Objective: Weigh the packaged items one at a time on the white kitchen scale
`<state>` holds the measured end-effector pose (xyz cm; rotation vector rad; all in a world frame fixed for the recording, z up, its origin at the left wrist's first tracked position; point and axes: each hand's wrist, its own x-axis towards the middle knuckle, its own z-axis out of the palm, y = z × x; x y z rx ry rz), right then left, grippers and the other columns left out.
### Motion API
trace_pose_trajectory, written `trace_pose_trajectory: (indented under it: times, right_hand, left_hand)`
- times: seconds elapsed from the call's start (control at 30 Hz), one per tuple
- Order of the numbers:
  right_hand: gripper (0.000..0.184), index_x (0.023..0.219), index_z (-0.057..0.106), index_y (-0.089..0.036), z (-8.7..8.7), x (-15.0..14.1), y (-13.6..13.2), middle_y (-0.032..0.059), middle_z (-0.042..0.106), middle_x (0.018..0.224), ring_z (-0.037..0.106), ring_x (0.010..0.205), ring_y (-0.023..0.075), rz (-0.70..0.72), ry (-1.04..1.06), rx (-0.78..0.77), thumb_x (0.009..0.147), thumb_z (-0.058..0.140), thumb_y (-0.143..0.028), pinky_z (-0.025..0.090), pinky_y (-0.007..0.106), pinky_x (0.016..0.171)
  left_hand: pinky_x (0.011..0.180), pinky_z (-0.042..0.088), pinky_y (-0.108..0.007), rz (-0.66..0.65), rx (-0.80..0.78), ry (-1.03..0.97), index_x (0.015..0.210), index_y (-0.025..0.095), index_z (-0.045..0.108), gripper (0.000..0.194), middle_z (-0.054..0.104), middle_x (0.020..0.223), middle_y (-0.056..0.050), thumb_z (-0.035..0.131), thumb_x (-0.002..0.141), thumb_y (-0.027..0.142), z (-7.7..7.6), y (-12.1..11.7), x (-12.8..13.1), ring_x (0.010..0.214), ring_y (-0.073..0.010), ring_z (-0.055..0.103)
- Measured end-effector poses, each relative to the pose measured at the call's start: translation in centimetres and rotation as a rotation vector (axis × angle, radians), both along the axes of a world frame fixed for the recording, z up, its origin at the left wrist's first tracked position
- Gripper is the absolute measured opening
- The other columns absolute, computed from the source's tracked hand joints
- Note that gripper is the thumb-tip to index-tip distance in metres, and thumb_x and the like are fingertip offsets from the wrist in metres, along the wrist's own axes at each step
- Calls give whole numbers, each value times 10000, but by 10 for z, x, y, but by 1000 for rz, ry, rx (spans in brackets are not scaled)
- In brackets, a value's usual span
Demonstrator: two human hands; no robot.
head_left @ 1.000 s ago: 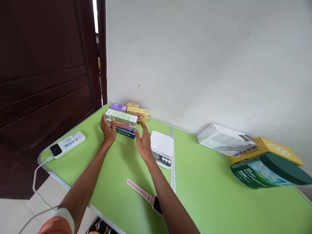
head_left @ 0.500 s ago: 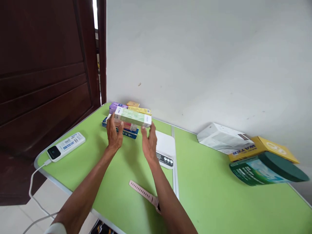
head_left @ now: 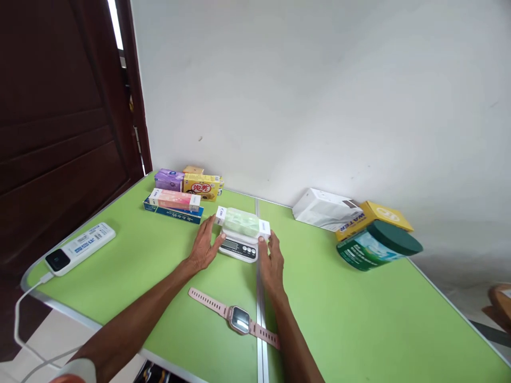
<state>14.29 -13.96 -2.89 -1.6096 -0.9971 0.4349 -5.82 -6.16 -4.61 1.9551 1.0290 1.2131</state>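
A long pale-green box with white ends [head_left: 241, 222] lies across the white kitchen scale [head_left: 238, 249], whose display and buttons face me. Beside the box's left end is my left hand [head_left: 205, 247], thumb and fingers spread, the thumb near the scale's edge. My right hand [head_left: 272, 260] is at the box's right end, thumb against the front and fingers round the end. Nearer to me lies a pink-strapped smartwatch [head_left: 240, 320], its strap laid out flat.
At the back left are a pink box [head_left: 174, 199] on a dark-blue box [head_left: 173, 213], a yellow box [head_left: 202, 186] and a purple pack [head_left: 169, 180]. A cabled white power bank [head_left: 82, 247] lies left. A white box [head_left: 325, 209], yellow carton [head_left: 385, 214] and green tub [head_left: 375, 246] are right.
Both hands have brought the green-and-white box down and rightward from above the stacked boxes onto the scale. My left fingers have come away from its end. The view has turned right.
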Motion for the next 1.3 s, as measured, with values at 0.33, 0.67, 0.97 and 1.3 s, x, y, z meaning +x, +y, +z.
trace_pose_trajectory:
  times: [0.33,0.67,0.97,1.3]
  right_hand:
    - [804,1406,605,-143,-13,12,2,193,663,1432,593,1343,331,-48,172,52,902,552,-768,445,475,1140]
    - [798,1370,633,-166,-18,15,3,170,659,1434,599,1325,326,-91,195,47,871,554,-784,448,467,1128]
    - [771,1405,621,-165,-20,16,2,171,644,1465,592,1350,325,-65,211,43,900,559,-744,427,495,1164]
    - [807,1500,604,-231,-17,6,10,105,547,1605,440,1526,323,38,155,134,896,574,-765,260,535,1298]
  left_hand:
    - [1177,454,-581,25,-231,-113,1522,164,459,764,569,1521,-236,487,986,707,-11,17,-6,1343,-340,627]
    - [1157,471,-557,49,-234,-135,1493,175,515,813,602,1484,-225,488,950,778,-9,14,-10,1290,-324,661]
    - [1183,449,-569,36,-240,-144,1569,181,426,890,548,1549,-238,466,940,810,-11,15,-12,1357,-343,622]
    - [1336,197,-544,-62,-157,2,1654,204,311,869,320,1735,-179,468,976,725,2,6,-8,1628,-334,277]
